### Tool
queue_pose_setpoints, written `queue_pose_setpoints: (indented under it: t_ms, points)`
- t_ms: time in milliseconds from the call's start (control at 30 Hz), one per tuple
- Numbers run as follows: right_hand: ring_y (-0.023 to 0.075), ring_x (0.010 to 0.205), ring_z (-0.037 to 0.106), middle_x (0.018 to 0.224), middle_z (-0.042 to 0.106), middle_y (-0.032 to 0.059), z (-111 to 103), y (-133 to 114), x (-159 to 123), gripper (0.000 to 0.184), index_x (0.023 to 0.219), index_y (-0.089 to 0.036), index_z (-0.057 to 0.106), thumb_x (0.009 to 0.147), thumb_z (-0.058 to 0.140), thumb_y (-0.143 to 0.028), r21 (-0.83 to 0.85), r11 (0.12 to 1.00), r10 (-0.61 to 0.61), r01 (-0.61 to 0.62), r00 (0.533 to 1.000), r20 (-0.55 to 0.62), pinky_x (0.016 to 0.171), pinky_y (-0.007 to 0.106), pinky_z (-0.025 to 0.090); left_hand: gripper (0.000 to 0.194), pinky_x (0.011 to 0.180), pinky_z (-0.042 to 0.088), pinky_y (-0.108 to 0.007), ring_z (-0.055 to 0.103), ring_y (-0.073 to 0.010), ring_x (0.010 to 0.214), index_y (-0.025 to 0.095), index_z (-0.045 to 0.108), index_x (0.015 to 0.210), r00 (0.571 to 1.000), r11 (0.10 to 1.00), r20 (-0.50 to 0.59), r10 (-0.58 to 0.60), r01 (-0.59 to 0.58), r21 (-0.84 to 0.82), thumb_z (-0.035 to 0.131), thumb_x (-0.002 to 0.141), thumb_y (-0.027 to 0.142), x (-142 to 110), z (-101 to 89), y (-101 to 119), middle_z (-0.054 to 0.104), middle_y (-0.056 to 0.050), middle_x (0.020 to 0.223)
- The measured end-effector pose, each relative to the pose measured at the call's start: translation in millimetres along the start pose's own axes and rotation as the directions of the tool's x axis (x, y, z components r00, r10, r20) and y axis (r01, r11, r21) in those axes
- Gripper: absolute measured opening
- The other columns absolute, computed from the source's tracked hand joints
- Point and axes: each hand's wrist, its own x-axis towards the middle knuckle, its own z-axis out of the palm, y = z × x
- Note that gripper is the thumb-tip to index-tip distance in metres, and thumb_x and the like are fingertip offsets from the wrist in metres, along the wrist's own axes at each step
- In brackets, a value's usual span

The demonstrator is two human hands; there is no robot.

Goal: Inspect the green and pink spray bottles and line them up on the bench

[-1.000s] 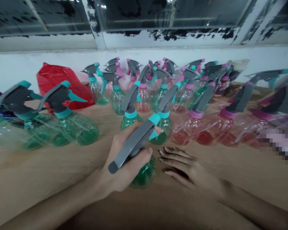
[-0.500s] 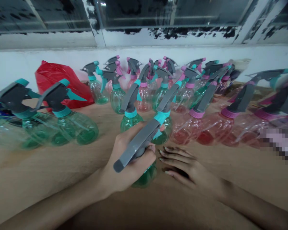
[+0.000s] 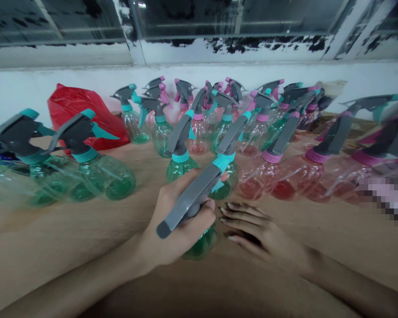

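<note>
My left hand (image 3: 182, 216) is wrapped round the neck of a green spray bottle (image 3: 202, 245), just under its grey and turquoise trigger head. The hand covers the bottle's collar and upper body. My right hand (image 3: 252, 227) lies on the wooden table (image 3: 96, 247) to the right of that bottle, fingers stretched out and holding nothing. Just beyond my left hand stand two more green spray bottles, one with a turquoise collar (image 3: 180, 157). Pink spray bottles (image 3: 257, 179) stand beyond my right hand.
More green spray bottles (image 3: 111, 176) stand at the left, in front of a red plastic bag (image 3: 86, 112). Several mixed pink and green bottles crowd the back by a white wall (image 3: 20, 88). A blurred-out pinkish patch (image 3: 391, 198) lies at the right edge.
</note>
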Motion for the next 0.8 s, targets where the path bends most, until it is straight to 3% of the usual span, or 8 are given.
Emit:
queue_pose_setpoints:
  t_ms: [400, 567, 800]
  points:
    - [0.0202, 0.133, 0.040, 0.138, 0.054, 0.0015, -1.6, -1.7, 0.5, 0.036, 0.129, -0.025, 0.053, 0.094, 0.051, -0.030, 0.027, 1.000, 0.008, -0.008, 1.000, -0.008, 0.109, 0.044, 0.037, 0.015, 0.059, 0.051, -0.023, 0.058, -0.0132, 0.059, 0.026, 0.057, 0.078, 1.000, 1.000, 0.008, -0.015, 0.015, 0.016, 0.050, 0.073, 0.014, -0.1, -0.8, 0.3, 0.055, 0.005, 0.071]
    - [0.0192, 0.133, 0.040, 0.136, 0.055, 0.0014, -1.2, -2.0, 0.7, 0.035, 0.129, -0.025, 0.054, 0.094, 0.051, -0.029, 0.030, 0.999, 0.010, -0.009, 1.000, -0.015, 0.109, 0.043, 0.038, 0.029, 0.063, 0.053, -0.026, 0.064, -0.0154, 0.064, 0.027, 0.062, 0.093, 0.999, 0.998, 0.033, -0.039, 0.041, -0.053, 0.051, 0.070, 0.013, 0.3, -2.1, 0.5, 0.063, 0.005, 0.076]
    - [0.0202, 0.133, 0.041, 0.137, 0.055, 0.0027, -1.4, -1.9, 0.9, 0.035, 0.129, -0.024, 0.053, 0.094, 0.051, -0.029, 0.032, 0.999, 0.012, -0.011, 1.000, -0.015, 0.108, 0.045, 0.038, 0.031, 0.066, 0.054, -0.028, 0.063, -0.0164, 0.068, 0.028, 0.062, 0.099, 0.998, 0.998, 0.054, -0.019, 0.022, -0.066, 0.052, 0.073, 0.014, 0.6, -2.8, -0.5, 0.064, 0.003, 0.079]
